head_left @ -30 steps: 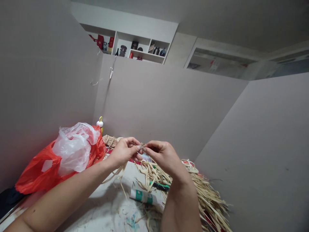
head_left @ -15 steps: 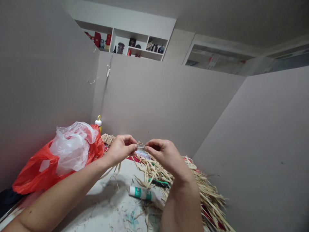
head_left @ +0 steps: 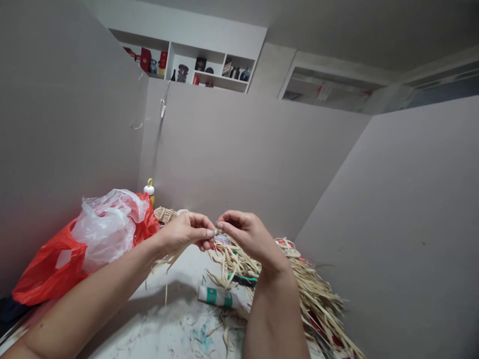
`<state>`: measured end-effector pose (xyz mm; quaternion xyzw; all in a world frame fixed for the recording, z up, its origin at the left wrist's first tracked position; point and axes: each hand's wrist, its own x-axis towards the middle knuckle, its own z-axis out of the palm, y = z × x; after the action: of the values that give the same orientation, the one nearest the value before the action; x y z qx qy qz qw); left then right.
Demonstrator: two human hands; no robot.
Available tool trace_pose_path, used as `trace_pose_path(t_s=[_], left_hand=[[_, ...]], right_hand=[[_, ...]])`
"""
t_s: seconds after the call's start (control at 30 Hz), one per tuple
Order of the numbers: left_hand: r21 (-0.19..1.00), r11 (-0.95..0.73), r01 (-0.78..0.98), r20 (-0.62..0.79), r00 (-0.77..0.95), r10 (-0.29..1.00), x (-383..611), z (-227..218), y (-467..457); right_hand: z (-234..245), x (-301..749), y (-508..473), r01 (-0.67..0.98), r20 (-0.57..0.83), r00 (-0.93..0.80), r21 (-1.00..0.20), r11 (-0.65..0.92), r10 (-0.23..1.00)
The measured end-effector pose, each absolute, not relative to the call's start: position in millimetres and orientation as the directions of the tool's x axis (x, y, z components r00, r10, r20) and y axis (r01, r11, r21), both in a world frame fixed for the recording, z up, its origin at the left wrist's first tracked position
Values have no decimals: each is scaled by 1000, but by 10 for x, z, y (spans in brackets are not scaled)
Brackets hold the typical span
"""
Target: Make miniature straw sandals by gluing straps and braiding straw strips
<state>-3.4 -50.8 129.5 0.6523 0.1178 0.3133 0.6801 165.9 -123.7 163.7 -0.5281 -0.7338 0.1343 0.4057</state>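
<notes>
My left hand [head_left: 190, 231] pinches a small pale piece of straw [head_left: 215, 232] between thumb and fingers above the table. Loose straw strands [head_left: 170, 260] dangle below the left wrist. With thumb and forefinger pressed together, my right hand [head_left: 245, 233] meets the left fingertips at that same piece. How the straw is bent or knotted there is too small to make out. Beneath the hands lies a spread of dry straw strips [head_left: 234, 259], partly hidden by the right forearm.
A white and green tube [head_left: 215, 296] and a black and green tool [head_left: 242, 280] lie on the stained white table [head_left: 149, 309]. At left sit a red plastic bag [head_left: 52, 264] and a whitish one [head_left: 108, 229]. Behind stand a yellow bottle [head_left: 149, 192], a woven item [head_left: 164, 215] and grey partitions [head_left: 239, 159].
My hands have come together, closing the gap between the fingertips. The strands under the left wrist have swung left. The whole view has shifted slightly.
</notes>
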Motion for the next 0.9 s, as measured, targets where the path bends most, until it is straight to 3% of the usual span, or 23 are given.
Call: trace_pose_path(t_s=[0.2,0.33,0.53,0.67,0.77,0.83,0.9], left_hand=[[895,35,-444,290,642,709,31,1308,-535],[858,-97,-505,366,467,804,64,1308,-552],[824,-334,-457,480,251,841,61,1273,-536],[797,-518,-312,586,186,789,56,1214,-528],[667,-745,-9,733,185,655,53,1178,-519],[547,-819,173,772,274,574,36,1192,-514],[526,-818,232,707,416,573,-7,1245,-505]], right_hand=[[1624,1676,-1190,596,464,-108,-678,431,879],[1609,1652,-1158,623,491,-141,-631,462,860],[1618,1561,-1192,681,525,-165,-551,482,835],[1635,1428,-1246,762,546,-214,-426,489,810],[1634,1365,-1265,842,545,-237,-297,450,804],[1628,1369,-1261,898,546,-208,-222,380,811],[1621,1399,-1250,926,542,-180,-189,328,821]])
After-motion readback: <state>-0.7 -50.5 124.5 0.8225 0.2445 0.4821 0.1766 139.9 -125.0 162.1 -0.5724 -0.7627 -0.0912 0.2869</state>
